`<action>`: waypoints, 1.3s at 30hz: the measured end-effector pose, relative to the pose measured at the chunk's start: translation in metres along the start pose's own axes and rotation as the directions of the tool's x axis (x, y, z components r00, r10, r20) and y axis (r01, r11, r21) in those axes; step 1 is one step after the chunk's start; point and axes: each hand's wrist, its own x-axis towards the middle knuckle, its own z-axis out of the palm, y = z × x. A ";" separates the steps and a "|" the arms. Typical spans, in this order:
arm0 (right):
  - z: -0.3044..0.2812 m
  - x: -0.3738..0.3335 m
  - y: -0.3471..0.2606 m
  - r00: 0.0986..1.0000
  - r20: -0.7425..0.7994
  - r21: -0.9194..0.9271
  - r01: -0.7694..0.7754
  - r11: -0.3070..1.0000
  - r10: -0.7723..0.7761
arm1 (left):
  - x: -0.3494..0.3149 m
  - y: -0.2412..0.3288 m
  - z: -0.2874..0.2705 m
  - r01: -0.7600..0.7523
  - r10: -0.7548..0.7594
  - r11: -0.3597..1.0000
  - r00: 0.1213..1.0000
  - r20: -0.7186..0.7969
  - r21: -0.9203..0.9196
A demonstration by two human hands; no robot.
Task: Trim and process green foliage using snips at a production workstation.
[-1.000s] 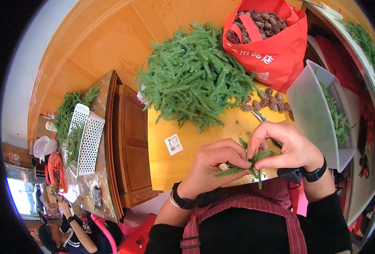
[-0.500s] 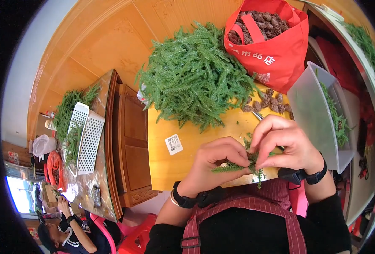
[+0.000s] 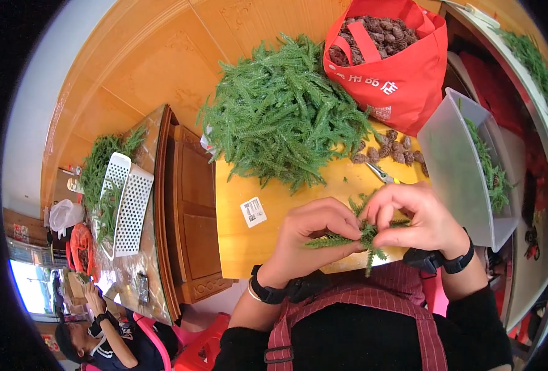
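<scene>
Over the yellow tabletop's [image 3: 240, 250] near edge, we hold a green, needle-leaved sprig [image 3: 369, 237] directly between both pinched grips: left hand [image 3: 297, 234] on its leftward branch, right hand [image 3: 427, 217] at its centre. Its long axis seemingly runs sideways; fingers hide part.

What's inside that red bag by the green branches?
Brown pine cones, partly behind a red handle. The top cones and the red bag hide whatever is deeper.
</scene>
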 end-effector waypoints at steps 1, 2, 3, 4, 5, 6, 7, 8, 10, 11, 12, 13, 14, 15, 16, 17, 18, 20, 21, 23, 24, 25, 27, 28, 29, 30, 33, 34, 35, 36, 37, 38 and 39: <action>-0.001 0.000 0.000 1.000 0.000 0.000 0.000 1.000 0.000 | 0.001 0.001 0.000 0.001 -0.001 1.000 1.000 0.021 0.013; -0.002 -0.001 0.000 1.000 0.012 -0.001 0.000 1.000 0.000 | 0.002 0.002 0.000 0.001 -0.002 1.000 0.999 0.042 0.025; -0.003 -0.001 0.000 1.000 0.024 -0.002 -0.001 1.000 0.001 | 0.002 0.002 0.000 0.002 -0.003 1.000 0.999 0.043 0.026; -0.003 0.000 -0.001 1.000 0.024 -0.001 -0.001 1.000 0.001 | 0.002 0.002 0.000 0.010 -0.011 1.000 0.999 0.053 0.023; -0.003 0.003 -0.002 0.999 0.021 -0.024 0.042 0.999 -0.042 | 0.002 0.003 -0.001 0.018 -0.019 1.000 0.998 0.064 0.019; -0.004 0.004 -0.003 0.996 0.021 -0.047 0.085 0.995 -0.084 | 0.003 0.003 -0.001 0.018 -0.019 1.000 0.998 0.064 0.019; -0.005 0.005 -0.002 0.996 0.020 -0.047 0.084 0.995 -0.083 | 0.003 0.005 -0.001 0.025 -0.026 1.000 0.996 0.080 0.017; -0.005 0.005 -0.002 0.995 0.035 -0.047 0.096 0.994 -0.094 | 0.004 0.006 -0.001 0.031 -0.033 0.999 0.995 0.095 0.016; -0.005 0.006 -0.002 0.993 0.055 -0.042 0.110 0.993 -0.108 | 0.004 0.007 0.000 0.049 -0.049 0.999 0.995 0.083 0.006; -0.004 0.007 -0.003 0.988 0.056 -0.047 0.150 0.988 -0.147 | 0.004 0.008 0.000 0.065 -0.065 0.998 0.995 0.073 -0.005; -0.004 0.007 -0.004 0.981 0.056 -0.054 0.188 0.981 -0.185 | 0.003 0.008 0.000 0.065 -0.065 0.998 0.995 0.072 -0.006; -0.004 0.007 -0.003 0.981 0.057 -0.053 0.188 0.981 -0.185 | 0.003 0.008 0.000 0.079 -0.078 0.997 0.994 0.081 -0.003; -0.004 0.007 -0.003 0.980 0.064 -0.075 0.193 0.978 -0.188 | 0.003 0.009 -0.001 0.093 -0.092 0.996 0.992 0.089 0.000; -0.005 0.007 -0.002 0.979 0.069 -0.098 0.197 0.976 -0.190 | 0.004 0.008 -0.002 0.092 -0.092 0.996 0.992 0.091 -0.001; -0.004 0.007 -0.003 0.980 0.068 -0.099 0.195 0.976 -0.189 | 0.005 0.008 -0.002 0.097 -0.096 0.995 0.990 0.103 -0.002; -0.003 0.007 -0.004 0.977 0.054 -0.126 0.213 0.969 -0.208 | 0.005 0.007 -0.003 0.101 -0.100 0.995 0.988 0.115 -0.002; -0.002 0.007 -0.006 0.973 0.042 -0.150 0.232 0.961 -0.229 | 0.006 0.008 -0.003 0.102 -0.101 0.995 0.988 0.114 -0.002; -0.002 0.006 -0.009 0.966 0.035 -0.212 0.259 0.942 -0.257 | 0.007 0.008 -0.004 0.135 -0.133 0.991 0.983 0.127 -0.010; -0.001 0.006 -0.011 0.957 0.032 -0.273 0.286 0.918 -0.289 | 0.006 0.009 -0.005 0.135 -0.133 0.991 0.983 0.125 -0.008; 0.001 0.006 -0.013 0.954 0.032 -0.293 0.295 0.909 -0.299 | 0.006 0.011 -0.005 0.119 -0.119 0.993 0.984 0.134 0.008; 0.000 0.005 -0.012 0.952 0.027 -0.320 0.298 0.899 -0.306 | 0.006 0.010 -0.005 0.118 -0.118 0.993 0.984 0.135 0.006; 0.000 0.005 -0.011 0.952 0.026 -0.321 0.297 0.899 -0.305 | 0.006 0.011 -0.004 0.129 -0.129 0.992 0.985 0.116 0.002; 0.000 0.005 -0.008 0.961 -0.005 -0.241 0.266 0.933 -0.275 | 0.007 0.010 -0.004 0.140 -0.139 0.990 0.986 0.096 -0.002; 0.001 0.005 -0.009 0.961 -0.006 -0.242 0.266 0.933 -0.276 | 0.007 0.009 -0.004 0.114 -0.115 0.993 0.989 0.096 0.012; 0.001 0.004 -0.010 0.964 -0.017 -0.248 0.252 0.935 -0.264 | 0.007 0.009 -0.003 0.088 -0.090 0.996 0.991 0.096 0.026; 0.001 0.004 -0.011 0.967 -0.029 -0.253 0.237 0.938 -0.252 | 0.007 0.009 -0.003 0.089 -0.091 0.996 0.991 0.097 0.026; 0.003 0.001 -0.015 0.981 -0.076 -0.327 0.144 0.934 -0.178 | 0.007 0.010 0.000 0.065 -0.068 0.996 0.996 0.054 0.062; 0.003 0.002 -0.015 0.981 -0.077 -0.327 0.145 0.934 -0.180 | 0.007 0.012 0.000 0.044 -0.049 0.992 0.998 0.039 0.122; 0.003 0.002 -0.016 0.966 -0.077 -0.406 0.195 0.893 -0.246 | 0.007 0.013 0.000 0.024 -0.029 0.983 0.999 0.025 0.182; 0.004 0.002 -0.017 0.948 -0.072 -0.483 0.238 0.843 -0.309 | 0.007 0.015 0.000 0.023 -0.028 0.983 0.999 0.026 0.182; 0.003 0.003 -0.017 0.948 -0.072 -0.483 0.238 0.843 -0.309 | 0.007 0.016 0.000 0.014 -0.020 0.981 0.999 0.031 0.196; 0.003 0.003 -0.017 0.946 -0.065 -0.485 0.249 0.838 -0.319 | 0.006 0.017 -0.001 0.005 -0.013 0.978 0.999 0.036 0.210; 0.003 0.003 -0.017 0.943 -0.058 -0.487 0.260 0.834 -0.327 | 0.006 0.017 0.000 0.006 -0.014 0.978 0.999 0.036 0.210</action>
